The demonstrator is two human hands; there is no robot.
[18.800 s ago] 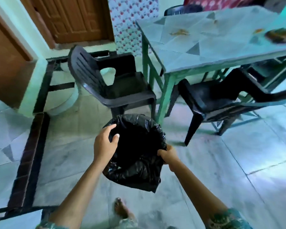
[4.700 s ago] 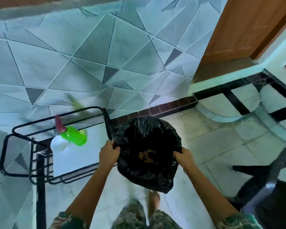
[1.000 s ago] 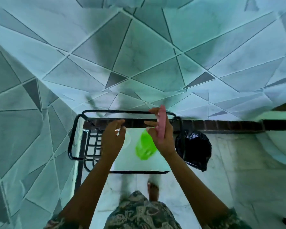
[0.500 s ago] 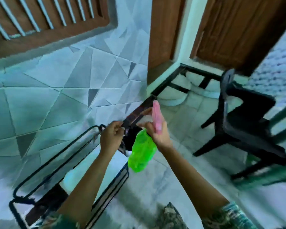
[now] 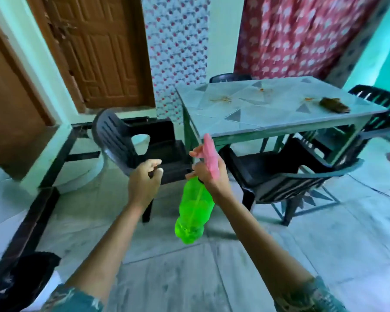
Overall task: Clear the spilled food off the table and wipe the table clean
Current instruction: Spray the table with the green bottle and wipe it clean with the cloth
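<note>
My right hand (image 5: 208, 180) grips the pink trigger head of a green spray bottle (image 5: 195, 212), which hangs down in front of me above the floor. Level with it and a little to its left is my left hand (image 5: 144, 179), its fingers loosely curled and nothing visible in them. The tiled green-framed table (image 5: 279, 118) stands ahead to the right, well beyond both hands. On its top lie orange food smears (image 5: 221, 99) and a brown heap (image 5: 334, 105) near the right end.
A black plastic chair (image 5: 126, 143) stands left of the table, and another (image 5: 291, 176) is at its near side. A third chair (image 5: 381, 104) is at the right end. The black garbage bag (image 5: 20, 278) sits at the bottom left. A wooden door (image 5: 95, 48) is behind.
The view has swung from the wall rack toward the table. My right hand still carries the spray bottle. The garbage bag now lies behind at the lower left.
</note>
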